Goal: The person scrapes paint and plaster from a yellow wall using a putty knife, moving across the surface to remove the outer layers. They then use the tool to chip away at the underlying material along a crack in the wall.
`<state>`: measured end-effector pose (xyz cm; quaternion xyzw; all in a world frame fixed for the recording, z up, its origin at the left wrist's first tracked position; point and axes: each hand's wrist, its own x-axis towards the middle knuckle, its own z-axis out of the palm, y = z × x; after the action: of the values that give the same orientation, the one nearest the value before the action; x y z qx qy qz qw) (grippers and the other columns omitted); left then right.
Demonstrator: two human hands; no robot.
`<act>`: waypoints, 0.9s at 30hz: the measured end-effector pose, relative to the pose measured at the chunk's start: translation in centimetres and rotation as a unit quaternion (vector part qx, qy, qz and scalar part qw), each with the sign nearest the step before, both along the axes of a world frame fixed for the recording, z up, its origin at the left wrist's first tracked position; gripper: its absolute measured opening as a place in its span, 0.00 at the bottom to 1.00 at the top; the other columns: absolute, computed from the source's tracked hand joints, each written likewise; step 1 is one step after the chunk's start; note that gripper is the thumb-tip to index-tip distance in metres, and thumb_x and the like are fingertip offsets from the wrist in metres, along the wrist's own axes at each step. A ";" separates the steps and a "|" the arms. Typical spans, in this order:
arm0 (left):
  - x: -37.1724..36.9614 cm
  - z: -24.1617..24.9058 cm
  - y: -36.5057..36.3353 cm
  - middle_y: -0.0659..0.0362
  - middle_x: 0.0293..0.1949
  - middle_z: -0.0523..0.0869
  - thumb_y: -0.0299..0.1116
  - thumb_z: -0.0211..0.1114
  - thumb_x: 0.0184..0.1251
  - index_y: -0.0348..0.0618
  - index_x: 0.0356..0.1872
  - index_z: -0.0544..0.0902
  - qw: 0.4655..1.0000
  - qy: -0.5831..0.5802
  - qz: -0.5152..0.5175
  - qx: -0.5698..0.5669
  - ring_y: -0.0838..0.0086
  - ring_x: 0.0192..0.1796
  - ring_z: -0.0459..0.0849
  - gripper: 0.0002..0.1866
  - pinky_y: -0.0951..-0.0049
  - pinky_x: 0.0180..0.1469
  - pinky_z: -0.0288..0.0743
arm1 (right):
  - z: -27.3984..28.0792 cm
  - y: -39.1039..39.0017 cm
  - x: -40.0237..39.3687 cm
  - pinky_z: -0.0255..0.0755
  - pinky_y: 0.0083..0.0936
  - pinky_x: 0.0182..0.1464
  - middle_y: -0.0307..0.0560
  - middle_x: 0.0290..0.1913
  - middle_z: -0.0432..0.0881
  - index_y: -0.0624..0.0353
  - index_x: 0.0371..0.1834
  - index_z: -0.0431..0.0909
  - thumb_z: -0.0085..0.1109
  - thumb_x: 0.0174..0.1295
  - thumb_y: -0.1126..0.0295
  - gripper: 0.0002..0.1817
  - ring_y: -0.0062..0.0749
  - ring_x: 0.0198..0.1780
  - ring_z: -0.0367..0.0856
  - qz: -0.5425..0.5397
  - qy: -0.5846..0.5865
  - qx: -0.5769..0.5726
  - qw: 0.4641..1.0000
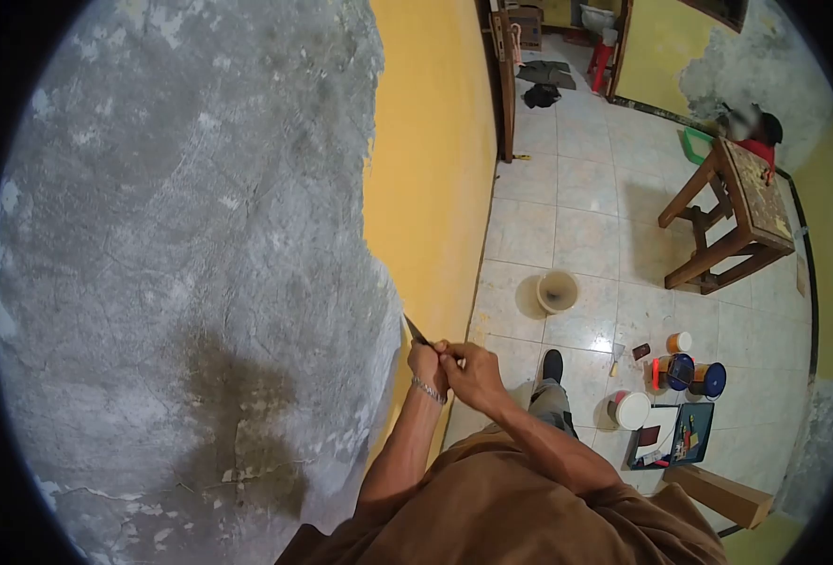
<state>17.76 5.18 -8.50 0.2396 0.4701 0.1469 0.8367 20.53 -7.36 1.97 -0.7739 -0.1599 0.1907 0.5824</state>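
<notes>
A scraper with a dark, narrow blade points up and left, its tip against the wall where yellow paint meets bare grey plaster. My left hand, a bracelet on its wrist, is closed around the handle. My right hand is closed at the handle too, its fingers touching the left hand. Most of the handle is hidden by my fingers.
A pale bucket stands on the tiled floor. To the right are a wooden stool, several paint tubs, an open toolbox and a cardboard box. Another person is behind the stool, near a green tray.
</notes>
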 end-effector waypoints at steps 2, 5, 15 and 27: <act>1.6 3.9 -0.5 0.59 0.20 0.73 0.28 0.39 0.66 0.43 0.27 0.70 0.998 -0.026 0.022 0.044 0.72 0.18 0.70 0.11 0.68 0.20 0.69 | 0.7 0.8 0.5 0.76 0.31 0.43 0.60 0.37 0.83 0.65 0.39 0.82 0.56 0.57 0.71 0.11 0.46 0.39 0.84 0.029 -0.027 -0.002 0.999; 2.5 -3.6 3.9 0.60 0.19 0.71 0.27 0.41 0.62 0.43 0.26 0.70 0.992 -0.077 -0.038 -0.094 0.71 0.18 0.69 0.08 0.70 0.20 0.68 | -1.9 3.7 1.9 0.75 0.31 0.46 0.61 0.36 0.83 0.65 0.41 0.81 0.57 0.57 0.69 0.12 0.50 0.40 0.83 0.005 -0.007 0.005 1.000; 1.2 6.2 -2.3 0.64 0.12 0.64 0.44 0.39 0.73 0.49 0.21 0.66 0.995 -0.003 0.060 -0.076 0.73 0.15 0.65 0.19 0.71 0.26 0.71 | -2.0 -1.4 -2.0 0.75 0.31 0.40 0.58 0.43 0.77 0.64 0.48 0.75 0.59 0.56 0.75 0.15 0.42 0.39 0.81 0.010 0.029 0.082 0.996; -1.8 2.9 1.0 0.65 0.16 0.62 0.41 0.39 0.71 0.50 0.25 0.66 0.994 -0.089 -0.038 -0.056 0.76 0.18 0.64 0.15 0.69 0.28 0.70 | -3.7 1.5 -4.1 0.68 0.24 0.28 0.50 0.27 0.75 0.64 0.34 0.79 0.62 0.54 0.78 0.05 0.31 0.26 0.75 -0.076 -0.051 0.129 0.987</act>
<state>15.99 6.22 -5.63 0.1961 0.3915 0.1091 0.8924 16.46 -5.84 -1.77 -0.7108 -0.1535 0.0835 0.6813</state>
